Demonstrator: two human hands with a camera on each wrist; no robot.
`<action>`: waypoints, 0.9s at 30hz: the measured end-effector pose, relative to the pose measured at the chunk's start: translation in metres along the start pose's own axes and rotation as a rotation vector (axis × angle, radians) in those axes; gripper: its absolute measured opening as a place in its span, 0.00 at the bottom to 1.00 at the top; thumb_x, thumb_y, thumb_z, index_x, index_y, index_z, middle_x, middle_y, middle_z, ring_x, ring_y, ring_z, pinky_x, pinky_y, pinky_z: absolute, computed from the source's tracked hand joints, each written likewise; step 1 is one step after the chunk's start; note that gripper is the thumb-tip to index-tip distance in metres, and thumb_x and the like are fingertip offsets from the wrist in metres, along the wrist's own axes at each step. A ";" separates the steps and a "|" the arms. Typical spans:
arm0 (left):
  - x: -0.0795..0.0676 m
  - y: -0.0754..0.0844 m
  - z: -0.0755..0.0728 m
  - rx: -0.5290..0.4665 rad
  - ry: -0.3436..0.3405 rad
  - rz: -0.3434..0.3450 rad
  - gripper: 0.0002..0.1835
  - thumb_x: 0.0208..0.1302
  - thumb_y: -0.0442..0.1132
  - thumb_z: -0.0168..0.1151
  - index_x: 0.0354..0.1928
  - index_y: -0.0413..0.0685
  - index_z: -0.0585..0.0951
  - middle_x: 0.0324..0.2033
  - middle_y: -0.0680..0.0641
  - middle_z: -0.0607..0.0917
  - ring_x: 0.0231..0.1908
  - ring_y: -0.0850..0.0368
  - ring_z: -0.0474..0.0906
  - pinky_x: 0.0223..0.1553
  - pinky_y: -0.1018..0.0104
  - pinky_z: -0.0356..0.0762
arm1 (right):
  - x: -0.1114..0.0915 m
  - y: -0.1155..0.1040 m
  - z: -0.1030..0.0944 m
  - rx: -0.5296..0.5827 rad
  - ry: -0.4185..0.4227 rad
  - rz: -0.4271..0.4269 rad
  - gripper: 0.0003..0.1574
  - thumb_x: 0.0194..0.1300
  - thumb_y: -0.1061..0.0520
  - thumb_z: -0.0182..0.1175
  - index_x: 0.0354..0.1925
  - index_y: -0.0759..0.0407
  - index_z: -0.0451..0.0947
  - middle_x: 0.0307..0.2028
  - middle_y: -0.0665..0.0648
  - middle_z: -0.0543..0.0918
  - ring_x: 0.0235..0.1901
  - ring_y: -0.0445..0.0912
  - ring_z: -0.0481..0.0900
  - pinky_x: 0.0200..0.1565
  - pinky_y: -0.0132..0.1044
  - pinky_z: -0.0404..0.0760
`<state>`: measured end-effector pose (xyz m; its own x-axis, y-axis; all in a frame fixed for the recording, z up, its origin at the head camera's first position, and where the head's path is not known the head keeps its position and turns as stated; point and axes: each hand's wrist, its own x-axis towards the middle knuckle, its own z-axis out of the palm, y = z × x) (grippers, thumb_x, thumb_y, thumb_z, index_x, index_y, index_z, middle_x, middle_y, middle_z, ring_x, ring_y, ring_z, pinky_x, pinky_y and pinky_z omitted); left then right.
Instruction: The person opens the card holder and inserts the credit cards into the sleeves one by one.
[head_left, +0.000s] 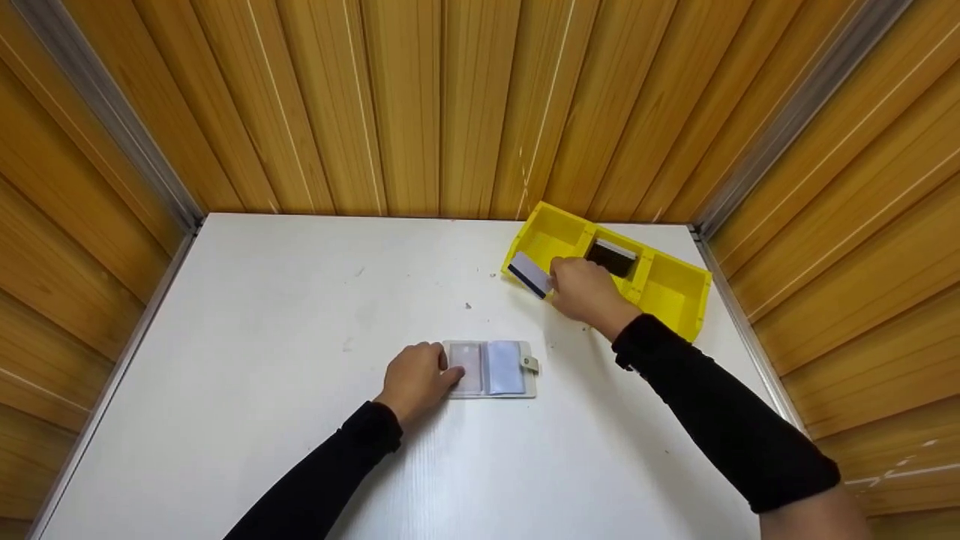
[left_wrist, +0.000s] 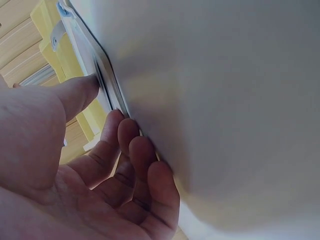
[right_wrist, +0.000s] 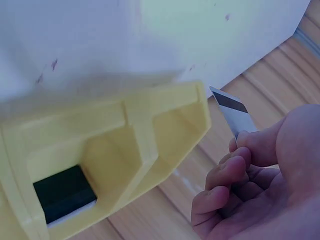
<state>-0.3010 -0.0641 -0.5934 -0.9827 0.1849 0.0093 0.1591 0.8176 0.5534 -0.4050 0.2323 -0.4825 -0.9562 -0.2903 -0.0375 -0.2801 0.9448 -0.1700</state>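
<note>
An open card holder (head_left: 504, 369) with clear plastic sleeves and a snap tab lies on the white table. My left hand (head_left: 421, 381) grips its left edge, thumb on the sleeve and fingers along the outer side, as the left wrist view shows. Between thumb and fingers my right hand (head_left: 592, 294) pinches a white card with a dark stripe (head_left: 531, 275). That hand is raised at the front of a yellow three-compartment bin (head_left: 673, 296), and the card overlaps the bin's left compartment in the head view. A stack of dark cards (head_left: 612, 257) stands in the middle compartment.
The white table (head_left: 262, 322) has a few small dark marks on it. Wood-look panels (head_left: 450, 105) enclose the back and both sides, with grey metal strips (head_left: 750, 150) at the corners. The bin sits slanted near the back right corner.
</note>
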 end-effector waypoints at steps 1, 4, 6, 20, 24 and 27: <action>0.000 0.000 0.000 0.000 -0.001 0.000 0.18 0.70 0.52 0.76 0.31 0.49 0.82 0.27 0.50 0.82 0.31 0.54 0.74 0.35 0.58 0.73 | -0.001 -0.003 0.003 0.009 -0.011 -0.002 0.16 0.82 0.55 0.58 0.55 0.67 0.81 0.49 0.65 0.90 0.47 0.57 0.86 0.55 0.53 0.88; 0.000 0.000 -0.001 -0.003 0.003 -0.002 0.18 0.70 0.52 0.76 0.30 0.49 0.82 0.28 0.50 0.82 0.32 0.54 0.75 0.36 0.57 0.74 | -0.006 -0.012 0.009 0.028 -0.057 0.006 0.15 0.83 0.55 0.58 0.56 0.66 0.81 0.48 0.64 0.88 0.46 0.56 0.84 0.55 0.50 0.87; 0.000 0.001 -0.001 -0.007 0.005 -0.003 0.18 0.70 0.52 0.76 0.31 0.49 0.82 0.28 0.49 0.82 0.32 0.54 0.75 0.36 0.57 0.74 | -0.009 -0.018 0.012 0.039 -0.082 0.016 0.14 0.83 0.56 0.58 0.56 0.65 0.81 0.46 0.62 0.88 0.44 0.55 0.83 0.53 0.48 0.87; 0.001 -0.002 0.002 -0.002 0.016 0.000 0.18 0.69 0.52 0.76 0.29 0.49 0.82 0.28 0.49 0.83 0.33 0.54 0.76 0.36 0.55 0.75 | -0.035 -0.040 0.045 0.130 -0.082 -0.108 0.08 0.75 0.56 0.67 0.45 0.61 0.84 0.37 0.57 0.88 0.37 0.50 0.80 0.46 0.45 0.83; 0.001 -0.003 0.003 -0.009 0.021 0.002 0.18 0.69 0.52 0.76 0.29 0.50 0.81 0.28 0.50 0.82 0.32 0.54 0.76 0.36 0.56 0.75 | -0.041 -0.041 0.052 0.156 -0.071 -0.133 0.08 0.76 0.56 0.63 0.42 0.61 0.85 0.34 0.56 0.86 0.35 0.49 0.79 0.43 0.45 0.81; 0.001 -0.003 0.003 -0.011 0.025 0.007 0.18 0.69 0.52 0.76 0.28 0.51 0.81 0.27 0.50 0.82 0.32 0.54 0.75 0.36 0.56 0.74 | -0.045 -0.041 0.057 0.170 -0.093 -0.132 0.09 0.75 0.57 0.61 0.40 0.60 0.85 0.33 0.56 0.85 0.34 0.49 0.78 0.40 0.44 0.78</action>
<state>-0.3019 -0.0649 -0.5971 -0.9837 0.1767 0.0338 0.1649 0.8101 0.5626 -0.3462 0.1982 -0.5297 -0.8982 -0.4295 -0.0934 -0.3762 0.8611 -0.3422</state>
